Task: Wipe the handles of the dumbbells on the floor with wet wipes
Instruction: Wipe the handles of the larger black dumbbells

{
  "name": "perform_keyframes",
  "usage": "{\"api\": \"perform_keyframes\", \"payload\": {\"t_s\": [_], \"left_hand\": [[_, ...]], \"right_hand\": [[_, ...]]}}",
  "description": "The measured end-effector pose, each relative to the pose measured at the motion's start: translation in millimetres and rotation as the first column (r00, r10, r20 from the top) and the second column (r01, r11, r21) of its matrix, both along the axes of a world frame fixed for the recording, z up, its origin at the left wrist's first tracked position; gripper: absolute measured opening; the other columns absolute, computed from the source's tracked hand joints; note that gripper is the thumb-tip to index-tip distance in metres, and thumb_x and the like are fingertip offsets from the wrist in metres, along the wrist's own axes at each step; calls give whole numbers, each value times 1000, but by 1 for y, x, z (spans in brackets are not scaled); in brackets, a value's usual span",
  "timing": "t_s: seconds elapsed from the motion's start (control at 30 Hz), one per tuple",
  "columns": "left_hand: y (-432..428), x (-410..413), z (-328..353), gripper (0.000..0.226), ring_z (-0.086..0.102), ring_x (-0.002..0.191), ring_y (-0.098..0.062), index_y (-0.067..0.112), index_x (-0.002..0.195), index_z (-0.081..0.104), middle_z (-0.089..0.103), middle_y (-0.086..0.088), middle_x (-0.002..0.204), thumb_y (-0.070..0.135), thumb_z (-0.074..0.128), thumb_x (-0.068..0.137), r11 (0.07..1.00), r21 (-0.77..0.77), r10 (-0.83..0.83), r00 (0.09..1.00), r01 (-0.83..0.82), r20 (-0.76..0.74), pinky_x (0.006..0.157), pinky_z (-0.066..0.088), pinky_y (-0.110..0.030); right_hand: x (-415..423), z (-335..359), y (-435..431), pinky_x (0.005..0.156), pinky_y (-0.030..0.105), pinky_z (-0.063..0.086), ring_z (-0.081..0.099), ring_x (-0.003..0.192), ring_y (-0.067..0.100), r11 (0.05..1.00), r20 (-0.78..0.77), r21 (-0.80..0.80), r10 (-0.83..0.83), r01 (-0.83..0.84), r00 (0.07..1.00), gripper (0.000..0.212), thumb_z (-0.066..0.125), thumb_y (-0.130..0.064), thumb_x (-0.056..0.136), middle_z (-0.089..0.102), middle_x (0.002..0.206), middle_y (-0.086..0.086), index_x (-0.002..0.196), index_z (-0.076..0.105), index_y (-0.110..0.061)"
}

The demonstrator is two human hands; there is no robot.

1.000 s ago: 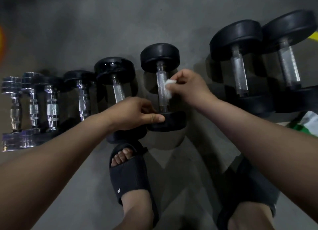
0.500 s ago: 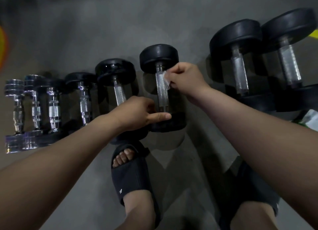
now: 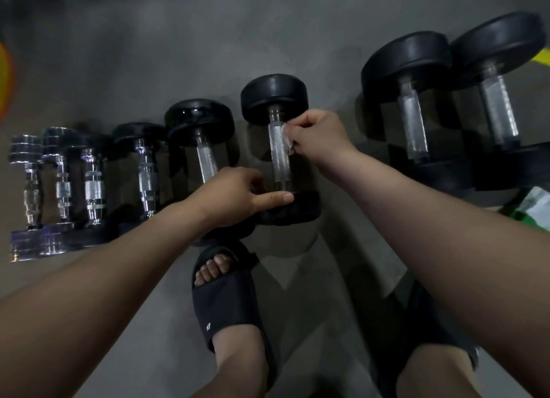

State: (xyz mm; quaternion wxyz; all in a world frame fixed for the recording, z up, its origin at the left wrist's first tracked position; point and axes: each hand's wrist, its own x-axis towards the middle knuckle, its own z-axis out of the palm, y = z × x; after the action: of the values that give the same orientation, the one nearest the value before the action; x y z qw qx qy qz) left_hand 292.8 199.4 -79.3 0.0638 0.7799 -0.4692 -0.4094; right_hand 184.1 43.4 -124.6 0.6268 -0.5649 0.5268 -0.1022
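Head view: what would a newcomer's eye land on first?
The right hand pinching a white wet wipe against the middle dumbbell's knurled handle, at centre. Just below, the left hand presses its index finger on that dumbbell's near head. Chrome dumbbells lie far left, big black dumbbells right.

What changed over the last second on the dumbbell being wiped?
The right hand, pinching the wet wipe, slid it along the handle from the middle towards the far head. Nothing was taken or let go. The left hand stayed with one straight finger on the near head; the other dumbbells did not move.
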Motion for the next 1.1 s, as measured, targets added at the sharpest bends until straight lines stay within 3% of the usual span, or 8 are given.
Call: {"api": "perform_keyframes", "payload": {"t_s": [0.2,0.37,0.43,0.53,0.63,0.83,1.0,1.1], "left_hand": [[5,1,-3,68,65,80,-8,25,86,68,69,9,83,87,54,62,1000,-21,21,1000,-22,-11,73,53,-30],[4,1,-5,73,66,81,-10,25,85,68,70,8,83,91,50,60,1000,-24,16,1000,-16,-1,77,55,-35],[5,1,-5,74,66,81,-10,25,85,67,70,8,83,92,49,60,999,-32,16,1000,-16,4,78,56,-36],[6,-1,-3,74,65,79,-10,25,86,67,69,8,82,92,46,61,1000,-25,7,1000,-6,19,76,55,-35],[3,-1,0,74,63,77,-9,24,85,65,67,8,80,91,41,66,1000,16,9,1000,-10,14,72,53,-32],[-2,-4,-6,48,63,84,-16,23,87,66,67,5,83,68,51,89,988,8,154,988,-154,-16,78,52,-34],[-2,-7,-10,40,63,81,-14,25,89,67,67,7,82,63,55,87,984,28,178,984,-179,18,75,52,-33],[-6,-7,-9,35,64,84,-16,23,89,69,69,6,84,56,58,88,980,45,191,981,-192,23,77,53,-33]], "right_hand": [[-37,3,11,65,35,52,64,68,24,927,-76,214,330,-308,941,6,69,-9,91,69,74,12,85,68,-9],[0,6,-2,43,21,42,52,40,8,969,98,246,-25,1,995,22,58,8,91,54,49,1,76,59,-9],[4,2,0,46,22,43,54,42,11,972,117,236,-21,-7,993,24,55,6,91,57,48,2,73,59,-8],[-18,-2,8,59,33,48,59,64,26,957,38,237,165,-169,986,14,64,-2,89,66,72,19,78,66,-9],[-30,4,6,54,28,48,59,61,20,929,16,293,232,-227,973,6,67,-2,90,64,72,14,88,65,-6],[6,-2,-5,59,33,47,57,61,22,959,114,267,-128,93,985,17,72,0,86,61,68,11,79,60,-11],[-26,-3,9,53,29,46,58,63,22,917,39,360,169,-171,985,10,67,-7,93,64,77,15,86,61,-11],[-22,-1,5,50,26,48,57,55,16,954,23,251,164,-164,986,13,72,-6,88,64,66,9,79,64,-11]]}}
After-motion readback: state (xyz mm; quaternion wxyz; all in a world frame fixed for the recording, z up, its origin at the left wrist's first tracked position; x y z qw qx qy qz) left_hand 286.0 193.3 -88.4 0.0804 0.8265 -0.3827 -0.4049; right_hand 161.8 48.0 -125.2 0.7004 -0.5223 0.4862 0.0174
